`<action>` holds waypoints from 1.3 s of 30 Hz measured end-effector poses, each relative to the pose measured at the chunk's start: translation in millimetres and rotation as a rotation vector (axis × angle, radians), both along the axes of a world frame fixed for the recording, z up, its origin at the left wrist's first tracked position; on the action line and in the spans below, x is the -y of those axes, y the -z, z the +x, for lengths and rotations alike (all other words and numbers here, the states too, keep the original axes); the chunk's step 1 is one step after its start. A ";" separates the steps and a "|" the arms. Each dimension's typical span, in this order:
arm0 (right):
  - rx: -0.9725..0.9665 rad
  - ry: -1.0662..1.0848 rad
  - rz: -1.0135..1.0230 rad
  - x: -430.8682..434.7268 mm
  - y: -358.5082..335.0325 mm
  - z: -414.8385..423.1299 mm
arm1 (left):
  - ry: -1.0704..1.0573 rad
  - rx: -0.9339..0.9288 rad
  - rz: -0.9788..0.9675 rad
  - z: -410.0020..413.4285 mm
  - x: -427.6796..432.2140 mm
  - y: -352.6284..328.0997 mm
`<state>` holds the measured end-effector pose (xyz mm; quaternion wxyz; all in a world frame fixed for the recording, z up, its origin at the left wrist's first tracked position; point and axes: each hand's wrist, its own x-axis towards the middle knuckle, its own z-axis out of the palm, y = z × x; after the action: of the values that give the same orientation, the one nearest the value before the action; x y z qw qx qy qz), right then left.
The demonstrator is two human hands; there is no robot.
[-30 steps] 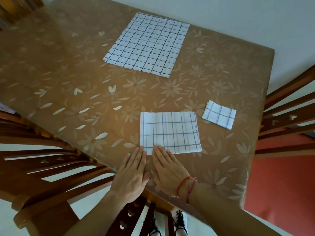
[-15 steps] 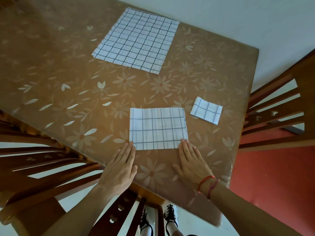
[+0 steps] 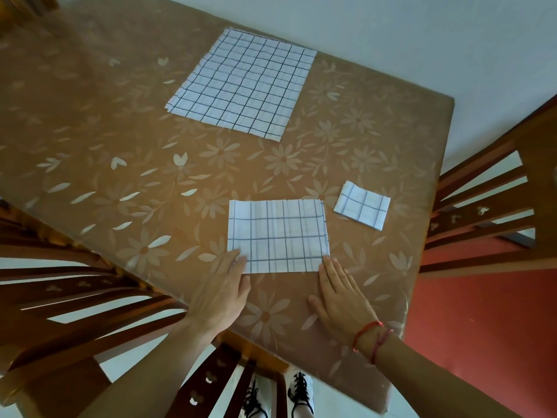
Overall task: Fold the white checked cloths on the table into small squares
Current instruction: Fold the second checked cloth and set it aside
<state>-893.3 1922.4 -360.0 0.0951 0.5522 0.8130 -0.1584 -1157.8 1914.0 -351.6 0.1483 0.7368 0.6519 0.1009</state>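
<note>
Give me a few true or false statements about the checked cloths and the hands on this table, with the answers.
1. Three checked cloths lie on the table. True.
2. The small folded square lies left of the half-folded cloth. False: it lies to its right.
3. Both hands are at the half-folded cloth's near corners. True: left hand, right hand.
4. The large cloth at the far side is folded into a small square. False: it lies spread flat.
5. The right hand is lifting a corner high. False: it lies flat on the table.
</note>
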 end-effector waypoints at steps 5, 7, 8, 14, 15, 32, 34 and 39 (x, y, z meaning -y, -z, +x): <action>-0.099 0.093 0.004 -2.9 -7.0 -5.9 | 0.104 -0.132 -0.036 18.4 0.0 6.4; -0.159 0.112 -0.003 -5.2 -8.8 -7.2 | 0.096 -0.174 -0.027 20.0 2.3 9.6; -0.204 0.128 0.011 -8.2 -9.0 -7.3 | 0.091 -0.175 -0.026 20.0 3.1 11.7; -0.606 0.543 0.034 -58.4 -29.3 -17.3 | 0.086 -0.152 0.009 19.1 2.6 18.2; -0.647 0.664 -0.029 -69.0 -31.4 -19.2 | 0.082 -0.144 0.003 19.0 2.2 18.8; -0.792 1.065 -0.321 -141.5 -35.4 -39.4 | 0.072 -0.011 -0.002 14.2 2.8 29.0; -0.685 1.014 -0.301 -145.2 -35.1 -39.9 | 0.074 0.005 0.002 13.2 3.7 30.9; -0.684 0.951 -0.270 -143.1 -35.8 -37.5 | 0.091 0.042 0.006 10.9 2.5 28.6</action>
<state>-930.8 2065.4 -324.1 -0.1837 0.7561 0.4340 -0.4541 -1146.9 1911.5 -380.2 0.1641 0.7637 0.6143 0.1116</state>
